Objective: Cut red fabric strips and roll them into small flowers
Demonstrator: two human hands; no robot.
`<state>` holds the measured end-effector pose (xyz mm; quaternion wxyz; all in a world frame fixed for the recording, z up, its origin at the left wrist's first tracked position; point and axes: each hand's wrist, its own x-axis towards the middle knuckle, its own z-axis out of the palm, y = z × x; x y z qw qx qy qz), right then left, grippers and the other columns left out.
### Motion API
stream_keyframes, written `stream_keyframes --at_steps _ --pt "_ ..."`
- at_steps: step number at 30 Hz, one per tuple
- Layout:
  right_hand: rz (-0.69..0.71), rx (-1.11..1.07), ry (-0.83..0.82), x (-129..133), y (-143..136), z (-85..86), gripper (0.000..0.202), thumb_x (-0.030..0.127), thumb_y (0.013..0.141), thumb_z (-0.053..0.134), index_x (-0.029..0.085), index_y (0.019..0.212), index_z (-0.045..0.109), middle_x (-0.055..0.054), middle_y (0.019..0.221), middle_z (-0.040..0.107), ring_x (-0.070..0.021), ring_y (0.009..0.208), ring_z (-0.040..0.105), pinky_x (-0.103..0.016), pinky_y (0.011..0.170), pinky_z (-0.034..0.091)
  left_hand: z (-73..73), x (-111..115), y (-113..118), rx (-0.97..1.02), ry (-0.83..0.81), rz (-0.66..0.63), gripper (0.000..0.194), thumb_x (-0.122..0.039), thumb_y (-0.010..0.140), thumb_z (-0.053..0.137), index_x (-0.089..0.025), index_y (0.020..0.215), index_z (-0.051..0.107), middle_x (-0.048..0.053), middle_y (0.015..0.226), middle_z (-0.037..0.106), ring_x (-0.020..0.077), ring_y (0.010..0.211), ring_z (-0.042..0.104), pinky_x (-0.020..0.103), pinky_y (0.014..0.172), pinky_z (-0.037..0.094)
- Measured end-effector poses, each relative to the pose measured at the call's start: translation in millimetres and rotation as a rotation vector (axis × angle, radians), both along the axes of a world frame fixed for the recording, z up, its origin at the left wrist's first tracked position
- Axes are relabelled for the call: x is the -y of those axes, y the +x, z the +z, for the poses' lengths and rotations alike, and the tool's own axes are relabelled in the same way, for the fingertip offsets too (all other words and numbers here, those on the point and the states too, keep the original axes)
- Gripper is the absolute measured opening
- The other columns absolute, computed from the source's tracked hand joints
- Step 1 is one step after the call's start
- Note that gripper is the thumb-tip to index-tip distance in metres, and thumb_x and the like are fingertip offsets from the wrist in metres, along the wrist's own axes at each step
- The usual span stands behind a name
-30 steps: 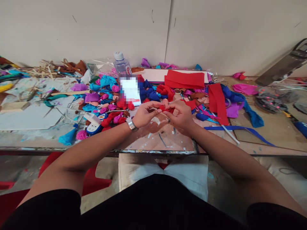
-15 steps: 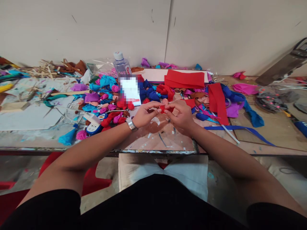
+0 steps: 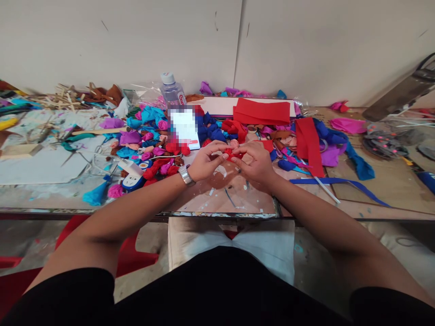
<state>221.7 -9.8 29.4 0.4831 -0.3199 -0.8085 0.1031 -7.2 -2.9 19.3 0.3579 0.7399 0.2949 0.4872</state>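
Between my two hands is a small red crumpled paper piece [image 3: 230, 153], over the front part of the table. My left hand [image 3: 208, 161], with a metal watch on its wrist, pinches it from the left with thumb and fingertips. From the right, the thumb and fingers of my right hand [image 3: 255, 162] grip the same piece. My fingers hide part of it. A pale pink rolled piece [image 3: 234, 143] shows just behind my fingertips. Folded red strips [image 3: 261, 112] lie farther back, and another red strip [image 3: 310, 147] is to the right.
Left of my hands lie a heap of coloured paper pieces [image 3: 129, 137], a lit phone [image 3: 185, 127] and a power strip [image 3: 133, 181]. A bottle [image 3: 172, 93] stands behind. At right are a blue strip [image 3: 340, 181] and a dark bottle [image 3: 399, 93].
The red piece between my fingertips has turned slightly, and a bit more of it shows toward my right hand. Both hands have stayed almost in place.
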Motion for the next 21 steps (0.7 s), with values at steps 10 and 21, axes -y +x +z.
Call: stream_keyframes --at_steps 10,21 --pt "-0.041 0.029 -0.024 1.2 0.2 -1.4 0.023 0.048 0.102 0.073 0.026 0.096 0.077 -0.005 0.097 0.083 -0.0279 0.097 0.071 -0.049 0.097 0.047 0.3 -2.0 -3.0 -0.052 0.098 -0.038 0.033 -0.046 0.105 0.069 -0.028 0.131 0.08 0.012 0.129 0.075 0.0228 0.121 0.071 0.044 0.109 0.058" --pt "-0.016 0.013 -0.007 2.9 -0.9 -1.5 0.016 0.039 0.1 0.075 0.025 0.092 0.074 -0.004 0.092 0.079 -0.0271 0.095 0.069 -0.046 0.093 0.047 -3.1 -0.6 -1.5 -0.06 0.117 -0.047 0.036 -0.044 0.107 0.065 -0.028 0.138 0.077 0.012 0.129 0.076 0.0224 0.119 0.071 0.043 0.107 0.059"
